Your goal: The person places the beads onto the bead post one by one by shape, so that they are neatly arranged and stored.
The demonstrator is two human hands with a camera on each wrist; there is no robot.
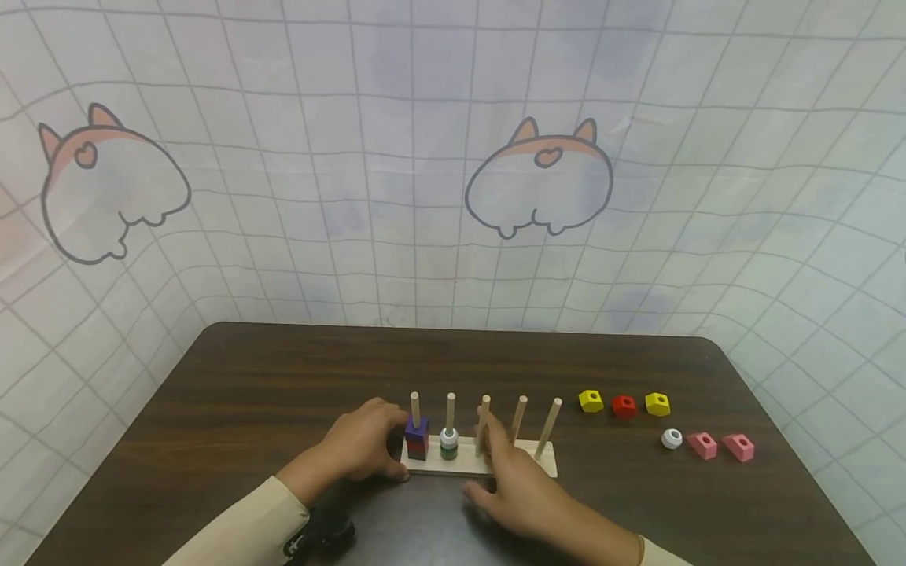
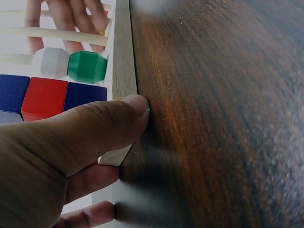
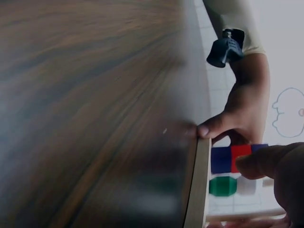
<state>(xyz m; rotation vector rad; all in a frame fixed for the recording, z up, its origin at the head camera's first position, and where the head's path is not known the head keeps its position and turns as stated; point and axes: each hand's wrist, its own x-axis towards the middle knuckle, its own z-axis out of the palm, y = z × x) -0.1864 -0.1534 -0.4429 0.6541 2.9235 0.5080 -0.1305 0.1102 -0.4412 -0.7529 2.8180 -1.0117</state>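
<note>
A pale wooden peg board [image 1: 463,465] with several upright pegs lies on the dark table. My left hand [image 1: 364,442] grips its left end, thumb [image 2: 114,114] along the front edge and fingers curled behind. On the leftmost peg is a stack of square blocks [image 2: 45,97], blue, red and blue. The second peg carries a white bead [image 2: 52,62] and a green bead [image 2: 88,66]; the other pegs are bare. My right hand [image 1: 520,479] reaches over the board around the middle pegs, fingers behind them and relaxed, thumb in front, apart from the board's front edge.
To the right on the table [image 1: 283,362] lie two yellow blocks [image 1: 591,402] with a red block [image 1: 624,406] between them. Nearer are a white bead [image 1: 672,439] and two pink blocks [image 1: 703,446]. A patterned sheet [image 1: 425,173] hangs behind the table.
</note>
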